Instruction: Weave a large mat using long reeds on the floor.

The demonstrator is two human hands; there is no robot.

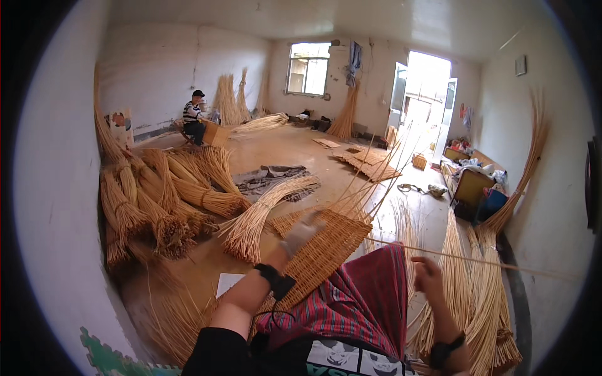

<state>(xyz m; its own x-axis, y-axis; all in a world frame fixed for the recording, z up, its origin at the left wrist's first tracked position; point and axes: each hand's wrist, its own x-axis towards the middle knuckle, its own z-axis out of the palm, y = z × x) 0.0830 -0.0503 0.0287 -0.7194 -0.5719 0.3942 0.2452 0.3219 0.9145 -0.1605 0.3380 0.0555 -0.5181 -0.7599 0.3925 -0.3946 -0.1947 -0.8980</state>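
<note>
A flat panel of woven wicker (326, 257) lies slanted across my lap, over a red striped cloth (367, 288). My left hand (302, 235), in a pale glove and smeared by motion, is over the panel's upper part; its fingers do not show clearly. Upright rods (360, 191) fan out from the far edge of the weave. One long thin rod (464, 257) runs from the panel's right corner far off to the right. Just below that rod is my right hand (429, 279), bare, with fingers curled; whether it touches the rod, I cannot tell.
Bundled rods (169, 194) heap up at left, with a loose bundle (266, 216) beside the panel. More long rods (464, 294) lie at right. Ahead are a dark cloth (273, 178) and another woven panel (367, 164). A person (195, 119) sits by the far left wall.
</note>
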